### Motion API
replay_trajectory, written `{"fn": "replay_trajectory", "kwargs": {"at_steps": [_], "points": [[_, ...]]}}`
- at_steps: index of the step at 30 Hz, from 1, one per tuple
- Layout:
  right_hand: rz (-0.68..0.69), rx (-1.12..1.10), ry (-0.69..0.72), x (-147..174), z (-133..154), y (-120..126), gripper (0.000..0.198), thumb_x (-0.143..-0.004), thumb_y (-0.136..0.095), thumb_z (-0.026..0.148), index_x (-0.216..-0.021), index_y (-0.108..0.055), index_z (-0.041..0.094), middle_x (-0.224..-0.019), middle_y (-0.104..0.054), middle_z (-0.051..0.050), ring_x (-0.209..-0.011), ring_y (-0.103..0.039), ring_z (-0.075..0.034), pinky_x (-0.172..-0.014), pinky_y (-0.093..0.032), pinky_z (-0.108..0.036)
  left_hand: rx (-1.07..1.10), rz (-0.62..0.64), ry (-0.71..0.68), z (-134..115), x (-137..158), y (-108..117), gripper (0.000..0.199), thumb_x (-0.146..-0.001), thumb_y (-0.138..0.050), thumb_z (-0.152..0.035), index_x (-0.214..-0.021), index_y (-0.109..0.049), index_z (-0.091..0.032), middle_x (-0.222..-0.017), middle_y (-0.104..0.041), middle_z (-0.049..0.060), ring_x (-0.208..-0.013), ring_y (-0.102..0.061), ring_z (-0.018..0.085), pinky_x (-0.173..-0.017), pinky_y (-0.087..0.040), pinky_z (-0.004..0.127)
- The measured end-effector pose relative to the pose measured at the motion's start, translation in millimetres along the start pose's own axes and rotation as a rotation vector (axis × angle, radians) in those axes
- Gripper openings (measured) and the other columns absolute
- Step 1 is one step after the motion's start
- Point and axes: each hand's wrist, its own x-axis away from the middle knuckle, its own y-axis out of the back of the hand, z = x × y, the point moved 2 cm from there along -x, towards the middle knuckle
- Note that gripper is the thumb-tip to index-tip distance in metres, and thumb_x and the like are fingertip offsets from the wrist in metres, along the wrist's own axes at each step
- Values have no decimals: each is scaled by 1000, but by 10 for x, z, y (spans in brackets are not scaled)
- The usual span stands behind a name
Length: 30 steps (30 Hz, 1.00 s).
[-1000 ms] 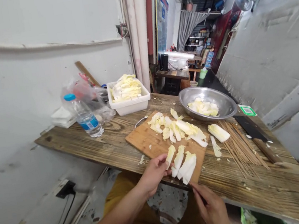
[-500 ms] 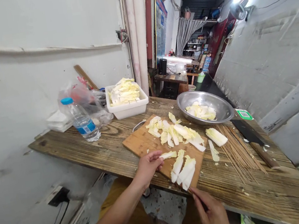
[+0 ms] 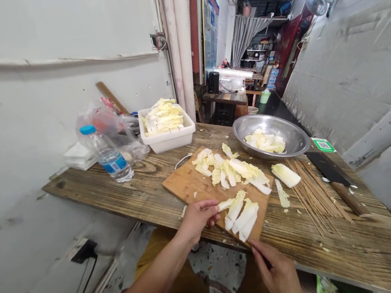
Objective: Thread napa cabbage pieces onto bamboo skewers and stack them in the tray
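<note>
My left hand [image 3: 202, 218] is closed, pinching the end of a small cabbage leaf piece [image 3: 226, 204] over the near part of the wooden cutting board [image 3: 182, 185]. Right beside that piece lie wider cabbage leaves [image 3: 245, 217], side by side. At their near end, by the board's corner, my right hand [image 3: 275, 269] is closed in a pinch on a thin bamboo skewer, mostly hidden by the fingers and leaves. More cut cabbage [image 3: 226, 169] is spread over the far half of the board.
A steel bowl [image 3: 297, 138] with cabbage stands behind the board. To the right lie a cabbage chunk [image 3: 286, 175], bamboo skewers [image 3: 316, 192] and a cleaver [image 3: 348, 197]. At the back left are a white tub [image 3: 169, 142] of cabbage skewers and a water bottle [image 3: 112, 161].
My left hand has moved right with its cabbage piece, which now meets the leaves near my right hand. My right hand has barely moved. The view has shifted slightly.
</note>
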Motion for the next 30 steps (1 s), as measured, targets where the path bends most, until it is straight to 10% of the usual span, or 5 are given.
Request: {"fn": "replay_trajectory", "kwargs": {"at_steps": [14,23,30], "points": [[33,7,11,-36,43,-11,29,-92,-43,23,-106,-66,15,-86,-72,-9,-74,-69,-17,-67,-55,-23,63,-40,1,107,24,-16,30,-55,-78,-23,-79,-67,-10,-63,-65,5,-51,-57,9,-38,-28,15],[-153,33,56,11,-68,113,24,-86,-50,17,-104,-67,17,-90,-73,-8,-78,-70,-17,-71,-55,-21,-528,-80,-526,-584,-515,156,34,-78,-55,-36,-96,-66,-9,-67,-63,5,-58,-56,14,-53,-41,24],[-111,36,42,59,-105,63,26,-86,-50,16,-108,-64,17,-94,-72,-8,-82,-69,-17,-73,-55,-23,-1112,162,-909,-947,-958,-390,32,-73,-59,-12,-104,-66,-18,-122,-58,8,-118,-44,24,-103,-28,37]]}}
